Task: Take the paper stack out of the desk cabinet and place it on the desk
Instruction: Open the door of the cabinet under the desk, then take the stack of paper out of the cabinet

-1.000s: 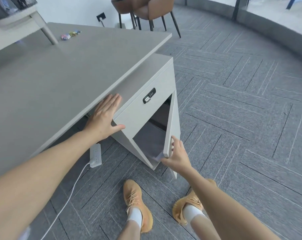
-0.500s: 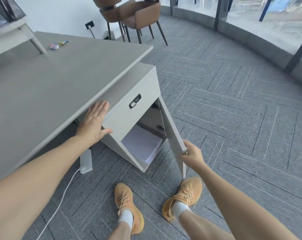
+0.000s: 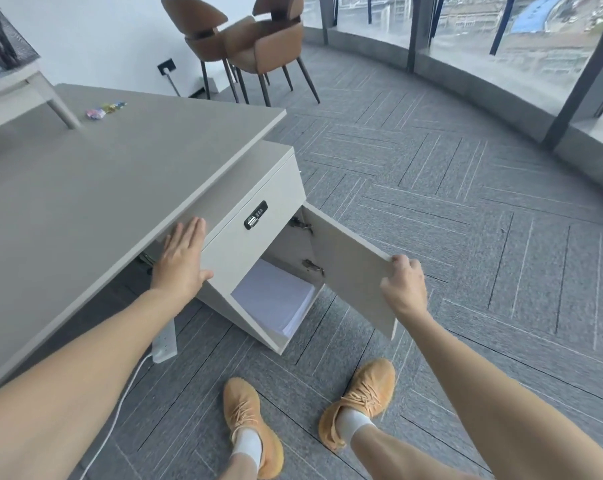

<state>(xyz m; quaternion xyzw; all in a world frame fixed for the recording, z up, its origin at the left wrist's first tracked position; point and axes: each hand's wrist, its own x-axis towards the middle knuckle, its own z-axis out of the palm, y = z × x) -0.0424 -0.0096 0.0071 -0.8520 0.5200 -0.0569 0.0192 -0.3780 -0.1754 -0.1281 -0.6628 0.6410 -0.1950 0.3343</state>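
Observation:
A white paper stack (image 3: pixel 274 301) lies flat on the floor of the desk cabinet (image 3: pixel 255 237), whose door (image 3: pixel 348 271) stands swung wide to the right. My right hand (image 3: pixel 402 285) grips the door's outer top corner. My left hand (image 3: pixel 184 259) rests flat, fingers spread, on the cabinet top at the edge of the grey desk (image 3: pixel 102 188). The cabinet front carries a black combination lock (image 3: pixel 255 214). Neither hand touches the paper.
A white power strip (image 3: pixel 165 341) with its cable lies on the carpet under the desk. My two orange shoes (image 3: pixel 251 417) stand in front of the cabinet. Small colourful items (image 3: pixel 104 109) sit on the desk's far side. Brown chairs (image 3: pixel 244 46) stand beyond, by the curved window.
My right hand has pulled the cabinet door from nearly closed to wide open, so the paper stack now shows. My left hand has stayed on the cabinet top.

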